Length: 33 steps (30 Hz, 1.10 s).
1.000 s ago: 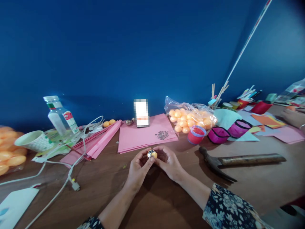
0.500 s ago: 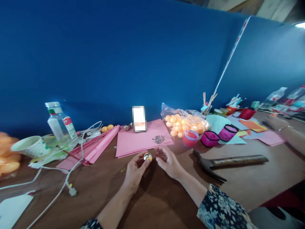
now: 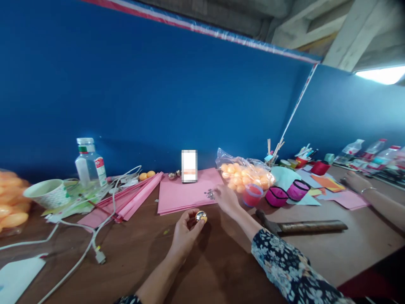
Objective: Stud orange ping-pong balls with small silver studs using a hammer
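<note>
Between the thumb and fingers of my left hand (image 3: 186,232) is an orange ball (image 3: 201,217), its upper side covered with shiny silver. My right hand (image 3: 228,201) reaches over the right edge of the pink paper sheets (image 3: 180,196). Its fingers are bent together at a small pile of silver pieces (image 3: 209,194), hiding part of it. Whether a piece is between those fingertips is too small to see. Behind the pile a phone-like upright thing (image 3: 189,166) with a blurred-out front stands on the paper.
A clear bag of orange balls (image 3: 237,175), a red cup (image 3: 252,195) and magenta fabric pieces (image 3: 276,196) lie right. A hammer (image 3: 311,227) rests below my right forearm's side. White cables (image 3: 91,236), a paper cup (image 3: 47,193) and a bottle (image 3: 87,162) stand left. Another person's hand (image 3: 356,181) is far right.
My right hand has moved away from the ball, forward to the silver pile. My left hand still holds the ball. The view has tilted upward.
</note>
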Tool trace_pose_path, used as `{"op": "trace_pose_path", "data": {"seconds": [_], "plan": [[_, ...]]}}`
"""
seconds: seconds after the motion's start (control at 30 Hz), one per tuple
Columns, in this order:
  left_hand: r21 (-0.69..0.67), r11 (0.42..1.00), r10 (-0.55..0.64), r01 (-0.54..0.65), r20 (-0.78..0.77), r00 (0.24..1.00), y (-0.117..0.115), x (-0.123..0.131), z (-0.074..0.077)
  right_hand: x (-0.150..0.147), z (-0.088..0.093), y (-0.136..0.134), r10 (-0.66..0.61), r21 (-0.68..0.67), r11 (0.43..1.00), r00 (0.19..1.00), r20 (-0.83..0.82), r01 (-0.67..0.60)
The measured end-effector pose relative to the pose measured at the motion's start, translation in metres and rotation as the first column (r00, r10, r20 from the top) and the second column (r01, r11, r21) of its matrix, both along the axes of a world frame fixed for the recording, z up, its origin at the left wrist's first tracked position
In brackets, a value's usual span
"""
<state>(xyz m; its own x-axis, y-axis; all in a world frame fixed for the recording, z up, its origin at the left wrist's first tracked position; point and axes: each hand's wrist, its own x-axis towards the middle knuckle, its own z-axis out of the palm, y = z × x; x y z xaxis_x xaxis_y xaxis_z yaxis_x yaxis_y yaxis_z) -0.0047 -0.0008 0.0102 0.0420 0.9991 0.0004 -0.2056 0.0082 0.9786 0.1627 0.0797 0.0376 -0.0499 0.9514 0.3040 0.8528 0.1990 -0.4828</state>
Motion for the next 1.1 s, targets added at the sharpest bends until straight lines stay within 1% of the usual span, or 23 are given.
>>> {"op": "trace_pose_path", "data": {"seconds": [0.13, 0.27, 0.4, 0.53, 0.67, 0.77, 0.87, 0.93, 1.03, 1.07, 1.1], "plan": [[0.032, 0.999, 0.026, -0.026, -0.001, 1.000, -0.001, 0.001, 0.003, -0.015, 0.003, 0.009, 0.006, -0.043, 0.999, 0.985, 0.174, 0.002], [0.026, 1.000, 0.014, -0.014, -0.004, 1.000, -0.002, 0.001, 0.002, -0.024, 0.006, 0.014, -0.024, -0.078, 0.996, 0.957, 0.290, 0.049], [0.054, 0.998, 0.009, -0.009, -0.002, 1.000, -0.001, 0.000, -0.001, -0.029, 0.009, 0.016, -0.024, -0.116, 0.991, 0.942, 0.335, 0.067], [0.051, 0.999, 0.005, -0.005, 0.010, 1.000, 0.000, 0.001, -0.002, -0.030, 0.011, 0.014, -0.011, -0.154, 0.986, 0.952, 0.305, 0.060], [0.044, 0.999, 0.009, -0.009, -0.002, 1.000, 0.000, 0.001, -0.003, -0.026, 0.006, 0.014, 0.008, -0.151, 0.988, 0.982, 0.189, 0.021], [0.046, 0.999, 0.012, -0.011, -0.010, 1.000, 0.000, 0.001, -0.002, -0.021, 0.001, 0.017, 0.044, -0.135, 0.990, 0.998, 0.055, -0.036], [0.033, 0.999, 0.022, -0.022, -0.006, 1.000, -0.001, 0.001, 0.000, -0.017, 0.000, 0.016, 0.085, -0.107, 0.990, 0.991, -0.099, -0.096], [0.020, 0.999, 0.029, -0.029, 0.007, 1.000, -0.001, 0.001, 0.002, -0.016, 0.002, 0.008, 0.116, -0.092, 0.986, 0.973, -0.201, -0.137], [0.016, 0.999, 0.036, -0.036, 0.022, 0.999, -0.002, 0.001, 0.004, -0.016, 0.005, -0.015, 0.164, -0.088, 0.975, 0.927, -0.337, -0.204], [0.017, 0.999, 0.033, -0.033, 0.025, 0.999, -0.002, 0.000, 0.004, -0.017, 0.005, -0.025, 0.183, -0.093, 0.967, 0.900, -0.396, -0.238], [0.019, 0.999, 0.028, -0.028, 0.029, 0.999, -0.002, 0.000, 0.003, -0.017, 0.004, -0.035, 0.201, -0.107, 0.946, 0.814, -0.545, -0.306]]}}
